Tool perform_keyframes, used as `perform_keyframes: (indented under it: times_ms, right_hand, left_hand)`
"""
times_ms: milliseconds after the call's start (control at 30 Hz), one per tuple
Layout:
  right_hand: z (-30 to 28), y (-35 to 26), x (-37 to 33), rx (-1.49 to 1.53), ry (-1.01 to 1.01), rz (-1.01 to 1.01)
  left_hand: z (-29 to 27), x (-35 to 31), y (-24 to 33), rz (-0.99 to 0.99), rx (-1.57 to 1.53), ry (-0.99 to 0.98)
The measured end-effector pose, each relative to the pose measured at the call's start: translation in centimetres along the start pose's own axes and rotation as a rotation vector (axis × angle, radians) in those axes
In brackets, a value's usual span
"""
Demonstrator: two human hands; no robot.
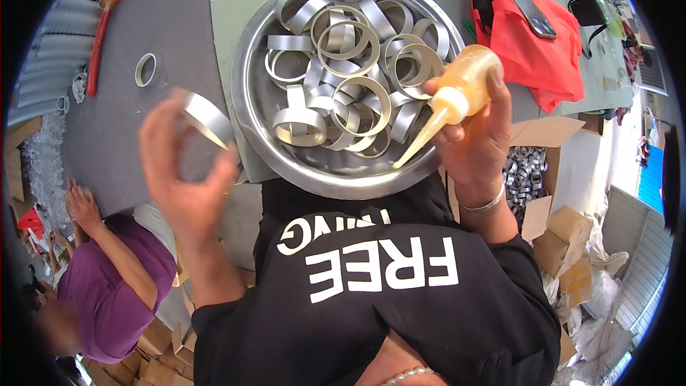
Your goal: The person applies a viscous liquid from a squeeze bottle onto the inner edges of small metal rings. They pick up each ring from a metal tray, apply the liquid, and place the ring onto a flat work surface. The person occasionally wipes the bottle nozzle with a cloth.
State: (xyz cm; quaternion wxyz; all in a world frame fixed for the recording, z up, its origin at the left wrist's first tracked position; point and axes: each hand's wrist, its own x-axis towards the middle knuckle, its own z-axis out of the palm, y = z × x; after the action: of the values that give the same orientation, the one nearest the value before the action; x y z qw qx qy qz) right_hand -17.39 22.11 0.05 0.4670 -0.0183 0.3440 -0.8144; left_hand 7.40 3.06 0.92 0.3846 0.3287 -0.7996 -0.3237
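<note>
In my right hand (pixel 477 149) is a squeeze bottle (pixel 471 78) of amber liquid with a white collar. Its long pale nozzle points down and left over the rim of a round metal tray (pixel 336 184). My left hand (pixel 174 168), smeared by motion, has its thumb and fingers around a silver ring (pixel 209 116), left of the tray. Many loose silver rings (pixel 363 104) with cream inner walls lie heaped in the tray, some upright and some on their sides. Another ring (pixel 146 70) rests alone on the grey tabletop, beyond my left hand.
A red bag (pixel 525 57) with a phone (pixel 527 7) on it lies right of the tray. At far left is a red-handled tool (pixel 98 39). A person in purple (pixel 118 282) sits at left, hand on the table. An open carton (pixel 537 196) of small metal parts stands at right.
</note>
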Motion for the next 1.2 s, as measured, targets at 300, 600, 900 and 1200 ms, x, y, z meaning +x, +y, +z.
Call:
perform_keyframes:
  times_ms: [300,600,900,1200]
  right_hand:
    - [0.0,-0.2,-0.1,-0.015,-0.088,-0.087]
    - [-0.2,-0.1,-1.0,0.035,-0.14,-0.182]
    - [1.0,1.2,-3.0,-0.565,-0.624,-0.822]
    - [0.6,0.1,-2.0,-1.023,-0.875,-1.015]
  left_hand:
    - [5.3,-3.2,4.0,0.092,0.504,-0.352]
    - [5.8,-2.9,3.3,-0.037,0.141,-0.275]
    - [3.2,-4.4,4.2,-0.947,-1.161,-0.626]
    - [3.8,-4.0,4.8,-0.862,-1.165,-0.59]
